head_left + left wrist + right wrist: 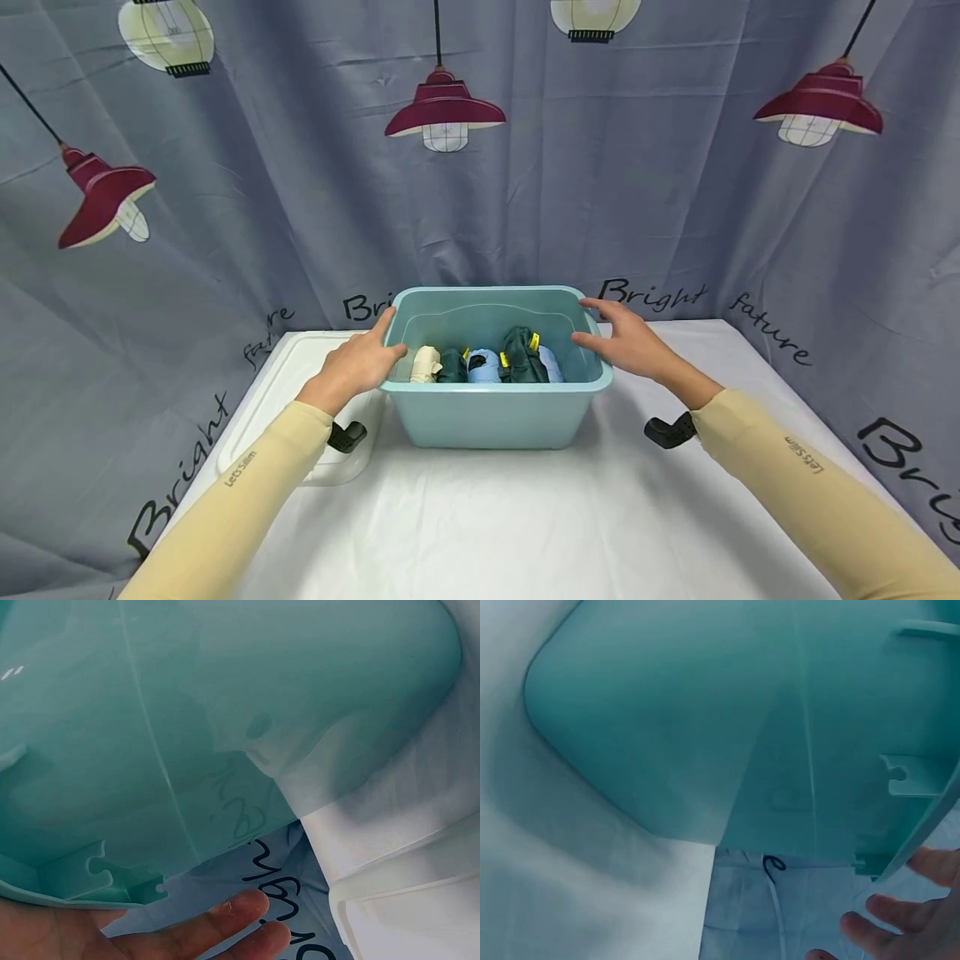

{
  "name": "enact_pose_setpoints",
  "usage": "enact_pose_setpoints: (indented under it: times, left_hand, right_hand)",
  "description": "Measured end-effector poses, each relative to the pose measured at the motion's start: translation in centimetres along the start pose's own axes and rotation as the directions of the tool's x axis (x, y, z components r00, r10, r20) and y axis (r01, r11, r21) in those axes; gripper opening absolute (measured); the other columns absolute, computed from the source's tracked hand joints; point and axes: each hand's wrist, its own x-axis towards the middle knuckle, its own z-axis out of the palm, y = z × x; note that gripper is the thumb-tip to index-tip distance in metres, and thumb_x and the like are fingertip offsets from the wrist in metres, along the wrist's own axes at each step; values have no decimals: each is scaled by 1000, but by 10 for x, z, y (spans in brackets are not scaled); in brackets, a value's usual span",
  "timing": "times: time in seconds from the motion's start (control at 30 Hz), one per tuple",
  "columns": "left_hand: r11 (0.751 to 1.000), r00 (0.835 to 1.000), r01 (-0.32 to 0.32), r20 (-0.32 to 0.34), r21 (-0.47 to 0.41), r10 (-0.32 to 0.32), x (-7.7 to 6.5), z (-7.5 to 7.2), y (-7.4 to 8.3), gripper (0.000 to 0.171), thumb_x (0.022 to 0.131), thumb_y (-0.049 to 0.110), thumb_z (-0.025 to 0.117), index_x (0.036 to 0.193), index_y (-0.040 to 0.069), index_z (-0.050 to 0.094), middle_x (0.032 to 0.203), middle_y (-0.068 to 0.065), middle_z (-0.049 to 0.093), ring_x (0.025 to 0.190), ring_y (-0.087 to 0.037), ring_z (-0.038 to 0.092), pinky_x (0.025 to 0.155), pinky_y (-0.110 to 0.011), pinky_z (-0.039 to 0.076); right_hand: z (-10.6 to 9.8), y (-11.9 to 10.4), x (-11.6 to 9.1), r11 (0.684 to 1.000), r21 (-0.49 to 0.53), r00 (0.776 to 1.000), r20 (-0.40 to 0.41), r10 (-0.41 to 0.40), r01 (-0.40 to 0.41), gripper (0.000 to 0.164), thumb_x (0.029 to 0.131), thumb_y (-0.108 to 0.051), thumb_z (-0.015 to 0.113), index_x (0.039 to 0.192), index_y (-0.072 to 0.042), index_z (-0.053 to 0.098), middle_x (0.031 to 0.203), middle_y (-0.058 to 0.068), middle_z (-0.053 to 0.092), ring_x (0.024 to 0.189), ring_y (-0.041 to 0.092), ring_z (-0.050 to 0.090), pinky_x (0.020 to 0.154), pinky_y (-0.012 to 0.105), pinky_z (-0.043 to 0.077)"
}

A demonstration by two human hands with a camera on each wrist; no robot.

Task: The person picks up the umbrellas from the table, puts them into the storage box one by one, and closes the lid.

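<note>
A teal plastic bin (495, 417) stands on the white table. Inside it sit several rolled cloth-like bundles: a cream one (425, 364), dark green ones (522, 357) and light blue ones (483, 367), some with yellow tags. My left hand (354, 367) is at the bin's left rim, thumb over the edge; the left wrist view shows straight fingers (225, 919) outside, below the rim. At the right rim is my right hand (626, 340), thumb and forefinger reaching over the edge. Its other fingers (900, 922) are spread outside the bin in the right wrist view.
A white lid-like tray (258, 417) lies on the table's left side, partly behind my left forearm. The white tabletop (525, 525) extends in front of the bin. A grey curtain (585, 192) printed with lamps and lettering hangs behind and at both sides.
</note>
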Motion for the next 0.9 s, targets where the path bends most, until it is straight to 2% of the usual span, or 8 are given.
enact_pose_setpoints:
  times: [0.17,0.27,0.37,0.47,0.6,0.67,0.9]
  left_hand:
    - [1000,1000,-15,3,26,15,1,-1,-1,79,98,52,39,164,29,2,128,-21,64,89,-31,64,67,-45,47]
    - [999,1000,-24,2,49,24,2,-4,0,79,98,53,41,164,29,4,126,-21,65,81,-29,63,63,-42,45]
    - [998,999,-34,16,54,34,2,-8,-1,81,98,53,43,164,28,4,134,-23,61,86,-31,64,63,-42,45]
    - [998,999,-53,6,42,53,2,-10,-3,83,96,54,46,164,25,8,143,-24,55,103,-37,65,68,-45,48]
    - [996,994,-83,-72,12,83,1,-13,-5,79,95,50,50,163,21,21,139,-20,60,112,-35,64,68,-43,49]
    - [996,989,-92,-120,-20,89,-1,-15,-7,74,96,47,51,161,20,27,135,-17,63,108,-33,64,67,-43,49]
    - [989,958,-108,-278,-103,76,-9,-20,-23,61,98,40,51,153,14,46,136,-17,63,125,-40,57,93,-57,47]
  right_hand:
    - [4,4,3,999,30,999,19,35,-35,82,97,-45,64,160,-7,25,160,23,30,143,46,35,107,65,38]
    - [4,5,4,999,42,999,26,34,-35,85,97,-45,63,160,-7,23,161,22,29,144,46,34,108,65,36]
    - [4,6,4,998,61,999,38,33,-35,87,97,-48,63,161,-8,21,163,19,26,145,44,33,109,66,34]
    - [5,7,4,996,78,998,49,39,-42,89,96,-51,63,162,-10,19,162,20,29,144,43,35,109,65,34]
    - [7,8,4,994,101,998,51,43,-48,90,95,-53,63,162,-12,18,159,22,32,142,43,37,108,65,36]
    - [7,8,5,992,115,998,49,47,-52,90,95,-52,63,162,-12,18,159,22,32,142,44,37,109,64,36]
    - [10,8,5,985,155,997,50,64,-71,91,95,-50,65,163,-13,16,159,23,31,142,45,37,108,62,39]
